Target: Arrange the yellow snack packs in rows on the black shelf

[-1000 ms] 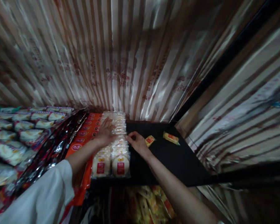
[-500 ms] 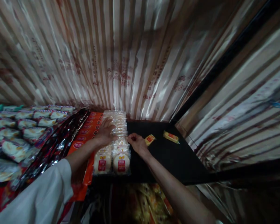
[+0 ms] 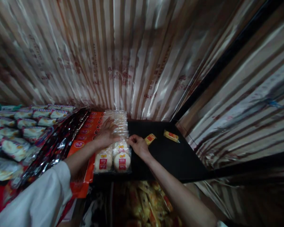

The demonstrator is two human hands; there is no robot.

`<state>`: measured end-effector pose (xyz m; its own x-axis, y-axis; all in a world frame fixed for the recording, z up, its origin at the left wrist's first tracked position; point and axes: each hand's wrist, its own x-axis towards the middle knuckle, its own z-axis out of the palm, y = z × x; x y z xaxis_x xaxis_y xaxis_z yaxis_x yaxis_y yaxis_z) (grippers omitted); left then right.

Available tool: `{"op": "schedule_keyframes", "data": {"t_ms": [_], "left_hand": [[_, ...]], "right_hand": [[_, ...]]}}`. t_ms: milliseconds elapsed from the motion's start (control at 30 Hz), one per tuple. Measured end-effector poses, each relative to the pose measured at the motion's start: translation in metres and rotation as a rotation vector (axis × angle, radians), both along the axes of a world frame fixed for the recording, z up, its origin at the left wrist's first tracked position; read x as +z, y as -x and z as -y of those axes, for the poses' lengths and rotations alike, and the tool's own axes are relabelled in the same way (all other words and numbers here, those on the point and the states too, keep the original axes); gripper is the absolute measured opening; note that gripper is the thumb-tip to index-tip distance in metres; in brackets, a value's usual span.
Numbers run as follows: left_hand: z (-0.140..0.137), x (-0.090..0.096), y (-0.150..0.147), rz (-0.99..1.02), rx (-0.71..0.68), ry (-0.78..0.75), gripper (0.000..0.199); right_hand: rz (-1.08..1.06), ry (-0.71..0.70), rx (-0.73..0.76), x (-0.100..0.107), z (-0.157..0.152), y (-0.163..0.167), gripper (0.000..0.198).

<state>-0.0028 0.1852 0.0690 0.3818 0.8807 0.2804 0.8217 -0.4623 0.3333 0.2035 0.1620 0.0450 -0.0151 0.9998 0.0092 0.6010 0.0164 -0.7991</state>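
Two overlapping rows of wrapped round rice crackers (image 3: 122, 161) lie on a black shelf, with red labels on the nearest packs. My left hand (image 3: 106, 134) rests across the rows, fingers stretched forward and apart. At the right edge of the rows, my right hand (image 3: 139, 146) has thumb and forefinger pinched on the edge of a clear cracker wrapper. The exact spot between those fingertips is small and dim. Just beyond that hand lies a yellow wrapped snack (image 3: 150, 139), partly behind the fingers.
A second yellow snack (image 3: 171, 136) lies farther right on the black shelf (image 3: 170, 160). Orange packaging (image 3: 79, 144), dark shiny packets (image 3: 59, 142) and several white snack packs (image 3: 15, 148) are at left. Yellow packets (image 3: 146, 201) sit below. Striped plastic sheeting (image 3: 123, 56) hangs behind.
The view has shifted slightly. My right hand stays at the row's edge, and more of a cracker's label shows beside my left hand, where wrappers have moved a little.
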Motion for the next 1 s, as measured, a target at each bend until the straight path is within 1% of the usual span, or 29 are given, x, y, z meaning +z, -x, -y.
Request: {"op": "schedule_keyframes", "data": {"t_ms": [100, 200, 267, 367, 467, 533, 633, 700, 767, 833, 900, 1000], "left_hand": [[0.007, 0.003, -0.002, -0.030, -0.016, 0.007, 0.058], [0.010, 0.002, -0.004, -0.019, 0.006, -0.003, 0.057], [0.011, 0.001, -0.004, -0.014, 0.002, -0.020, 0.056], [0.011, 0.001, -0.005, -0.028, -0.004, -0.034, 0.056], [0.011, 0.002, -0.006, -0.042, 0.018, -0.011, 0.057], [0.011, 0.003, -0.006, -0.046, 0.030, 0.007, 0.057], [0.013, 0.005, -0.006, -0.036, 0.032, 0.011, 0.056], [0.018, 0.006, -0.006, -0.032, 0.010, -0.013, 0.059], [0.025, 0.006, -0.007, -0.053, -0.033, -0.045, 0.066], [0.037, 0.005, -0.008, -0.095, -0.058, -0.079, 0.068], [0.052, 0.003, -0.012, -0.136, -0.048, -0.133, 0.060], [0.078, -0.005, -0.018, -0.184, -0.063, -0.224, 0.039]], "right_hand": [[0.008, -0.009, -0.032, 0.004, 0.004, 0.002, 0.028], [0.081, 0.004, -0.077, 0.010, 0.012, -0.002, 0.038], [0.131, 0.044, -0.034, 0.013, 0.018, -0.006, 0.040], [0.123, 0.082, 0.083, 0.011, 0.025, -0.011, 0.031], [0.100, 0.061, 0.132, 0.008, 0.029, -0.010, 0.020], [0.106, 0.046, 0.133, 0.007, 0.030, -0.007, 0.019], [0.114, 0.008, 0.070, 0.007, 0.028, -0.003, 0.020], [0.092, -0.019, 0.038, 0.007, 0.027, -0.001, 0.020], [0.058, -0.033, 0.027, 0.006, 0.027, 0.001, 0.019], [0.011, -0.042, 0.030, 0.006, 0.030, 0.002, 0.020], [-0.060, -0.048, 0.023, 0.004, 0.034, 0.001, 0.020], [-0.162, -0.038, 0.000, 0.000, 0.043, 0.000, 0.023]]}}
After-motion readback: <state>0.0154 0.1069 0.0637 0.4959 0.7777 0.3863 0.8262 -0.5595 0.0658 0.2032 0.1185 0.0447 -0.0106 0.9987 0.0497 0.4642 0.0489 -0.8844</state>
